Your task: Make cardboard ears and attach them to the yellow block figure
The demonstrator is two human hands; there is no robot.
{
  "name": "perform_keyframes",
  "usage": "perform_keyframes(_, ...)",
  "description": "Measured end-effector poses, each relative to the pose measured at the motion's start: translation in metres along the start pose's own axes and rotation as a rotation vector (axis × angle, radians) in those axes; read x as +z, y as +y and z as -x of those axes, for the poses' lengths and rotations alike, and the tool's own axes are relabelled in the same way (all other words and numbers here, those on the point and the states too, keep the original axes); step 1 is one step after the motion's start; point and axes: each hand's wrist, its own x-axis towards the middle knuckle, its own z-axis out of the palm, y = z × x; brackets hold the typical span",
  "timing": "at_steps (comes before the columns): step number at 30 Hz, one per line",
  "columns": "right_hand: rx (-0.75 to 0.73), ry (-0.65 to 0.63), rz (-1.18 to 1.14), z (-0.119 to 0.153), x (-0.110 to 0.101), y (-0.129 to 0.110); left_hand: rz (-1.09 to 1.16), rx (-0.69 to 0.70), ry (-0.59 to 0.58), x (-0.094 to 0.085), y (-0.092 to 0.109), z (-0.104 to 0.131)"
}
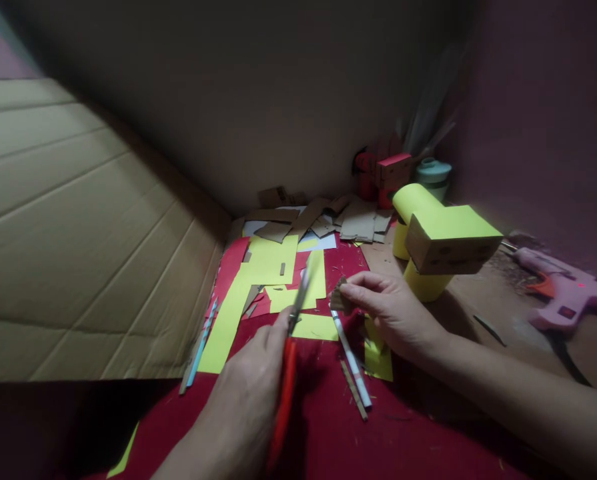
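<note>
My left hand point(251, 393) is closed around a pair of scissors point(288, 380) with orange-red handles, its blurred blades pointing up and away over the paper. My right hand point(385, 307) pinches a small piece of cardboard point(342, 297) between thumb and fingertips, a little right of the blades and apart from them. Below that piece lie a white straw-like stick point(351, 360) and a thin cardboard strip point(354, 390). Yellow paper pieces point(273, 257) are spread on the dark red surface point(338, 440) in front of both hands.
A large cardboard panel point(88, 253) leans at the left, beside a blue pen-like stick point(203, 340). Cardboard scraps point(358, 223) pile up at the back. To the right stand a yellow paper-and-cardboard figure point(453, 240) and a pink glue gun point(573, 287). Behind are a red figure point(393, 177) and a teal-lidded container point(432, 172).
</note>
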Motion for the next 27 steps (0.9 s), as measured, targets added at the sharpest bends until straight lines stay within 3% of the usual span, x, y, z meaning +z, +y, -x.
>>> perform_keyframes(3,-0.023,0.000,-0.016,-0.002,-0.001,-0.001,-0.118,-0.010,-0.077,0.004,0.000,0.004)
perform_keyframes(10,-0.052,-0.037,-0.095,-0.002,0.001,0.001,-0.028,-0.065,-0.058,0.017,0.000,0.008)
perform_keyframes(27,-0.052,-0.049,-0.142,0.001,0.003,0.000,0.006,-0.061,-0.104,0.017,0.010,0.004)
